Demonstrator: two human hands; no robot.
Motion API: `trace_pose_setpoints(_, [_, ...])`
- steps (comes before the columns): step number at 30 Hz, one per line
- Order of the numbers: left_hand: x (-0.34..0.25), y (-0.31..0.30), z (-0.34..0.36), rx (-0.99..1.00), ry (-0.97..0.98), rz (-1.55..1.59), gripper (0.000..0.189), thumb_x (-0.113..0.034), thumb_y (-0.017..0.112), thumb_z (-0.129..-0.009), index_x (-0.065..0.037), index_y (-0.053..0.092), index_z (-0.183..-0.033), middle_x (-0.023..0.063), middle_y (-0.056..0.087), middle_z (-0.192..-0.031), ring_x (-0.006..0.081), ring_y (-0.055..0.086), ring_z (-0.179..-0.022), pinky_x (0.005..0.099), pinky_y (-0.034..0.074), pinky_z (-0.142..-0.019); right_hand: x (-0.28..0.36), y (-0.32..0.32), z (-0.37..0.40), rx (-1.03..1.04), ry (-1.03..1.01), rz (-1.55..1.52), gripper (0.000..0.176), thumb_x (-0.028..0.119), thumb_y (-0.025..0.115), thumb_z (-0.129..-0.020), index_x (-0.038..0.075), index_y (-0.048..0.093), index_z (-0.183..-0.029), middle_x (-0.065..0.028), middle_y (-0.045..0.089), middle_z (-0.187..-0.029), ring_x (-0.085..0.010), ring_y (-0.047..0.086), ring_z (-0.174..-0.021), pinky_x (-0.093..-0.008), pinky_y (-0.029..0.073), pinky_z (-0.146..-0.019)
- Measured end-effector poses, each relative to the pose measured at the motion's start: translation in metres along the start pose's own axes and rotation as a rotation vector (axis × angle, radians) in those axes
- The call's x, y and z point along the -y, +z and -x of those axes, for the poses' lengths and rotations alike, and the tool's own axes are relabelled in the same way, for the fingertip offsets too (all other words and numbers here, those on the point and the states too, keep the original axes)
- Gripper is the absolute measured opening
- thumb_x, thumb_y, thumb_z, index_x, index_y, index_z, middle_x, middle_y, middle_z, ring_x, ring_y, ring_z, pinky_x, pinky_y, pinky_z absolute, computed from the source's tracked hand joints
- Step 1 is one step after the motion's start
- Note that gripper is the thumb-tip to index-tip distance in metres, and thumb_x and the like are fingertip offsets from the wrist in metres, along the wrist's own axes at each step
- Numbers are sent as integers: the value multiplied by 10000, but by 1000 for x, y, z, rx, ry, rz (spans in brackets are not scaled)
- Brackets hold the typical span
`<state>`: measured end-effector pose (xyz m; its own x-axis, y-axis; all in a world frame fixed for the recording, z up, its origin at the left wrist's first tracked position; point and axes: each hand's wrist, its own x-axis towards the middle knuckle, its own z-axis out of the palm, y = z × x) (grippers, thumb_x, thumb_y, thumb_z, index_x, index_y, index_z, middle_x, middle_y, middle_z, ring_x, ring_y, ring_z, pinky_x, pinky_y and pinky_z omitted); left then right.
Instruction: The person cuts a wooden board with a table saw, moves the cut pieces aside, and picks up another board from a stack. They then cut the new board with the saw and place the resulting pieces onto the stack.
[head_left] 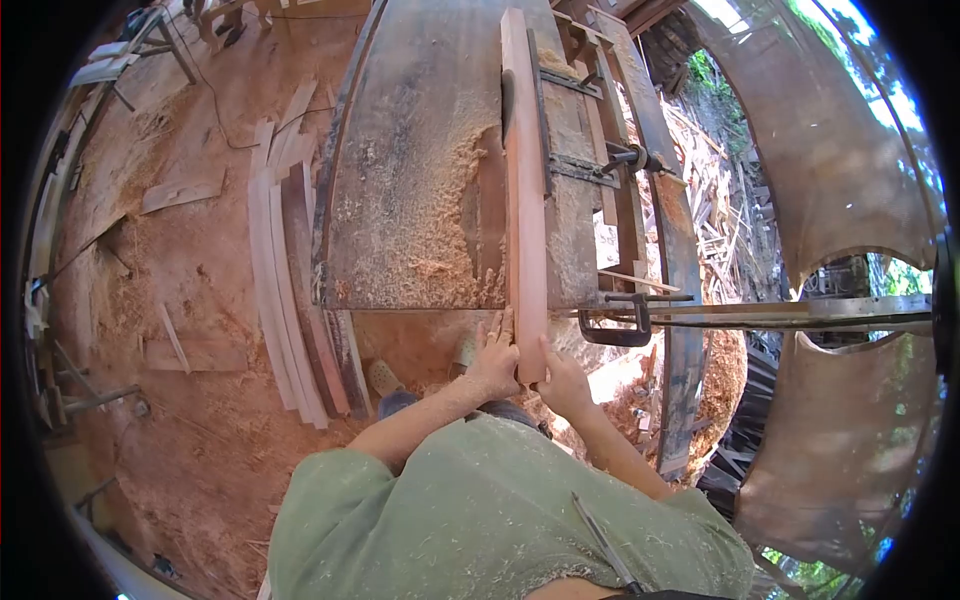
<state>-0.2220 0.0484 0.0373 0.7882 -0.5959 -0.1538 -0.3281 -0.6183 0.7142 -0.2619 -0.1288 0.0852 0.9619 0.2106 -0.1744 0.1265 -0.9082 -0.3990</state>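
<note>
A long, pale reddish wooden board [525, 200] lies lengthwise on a sawdust-covered worktable [400, 130], its near end sticking out past the front edge toward my body. My left hand [494, 362] grips the left side of that end, its fingers pointing forward along the wood. On the opposite side, my right hand [564, 382] holds the end corner, with its thumb against the board's side. A dark straight guide strip [541, 110] runs along the board's right side. Left of the board is a slot-like opening [491, 200] edged with heaped sawdust [450, 215].
A black C-clamp [615, 328] is at the table's front right corner. Beyond it runs a long horizontal bar [790, 315]. Stacked planks [290, 290] lie on the floor to the left. Wood offcuts [700, 170] pile up at the right. Another person's legs [222, 25] show far left.
</note>
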Motion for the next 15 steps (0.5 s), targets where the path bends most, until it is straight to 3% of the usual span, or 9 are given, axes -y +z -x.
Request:
trace_pose_setpoints(4, [11, 5, -7, 32, 4, 8, 836, -350, 846, -589, -39, 551, -1306, 349, 91, -1559, 497, 98, -1456, 662, 106, -1138, 1, 1, -5, 14, 13, -17, 803, 75, 690, -702, -3, 399, -1447, -252, 594, -891, -415, 580, -853, -464, 477, -782])
trace_pose_setpoints(6, [13, 7, -11, -46, 25, 42, 700, -318, 831, -585, 21, 631, -1164, 337, 97, -1567, 469, 100, -1470, 661, 104, -1142, 4, -3, -9, 27, 40, -17, 809, 74, 688, -703, 3, 393, -1453, -254, 595, -904, -414, 585, -862, -465, 478, -785])
trace_pose_setpoints(15, [24, -8, -33, -17, 27, 94, 728, -319, 851, -550, 12, 636, -1163, 348, 82, -1564, 468, 106, -1471, 646, 101, -1149, 6, -12, -37, 76, 99, 19, 817, 97, 724, -700, 7, 405, -1447, -235, 621, -1009, -407, 594, -971, -451, 484, -846])
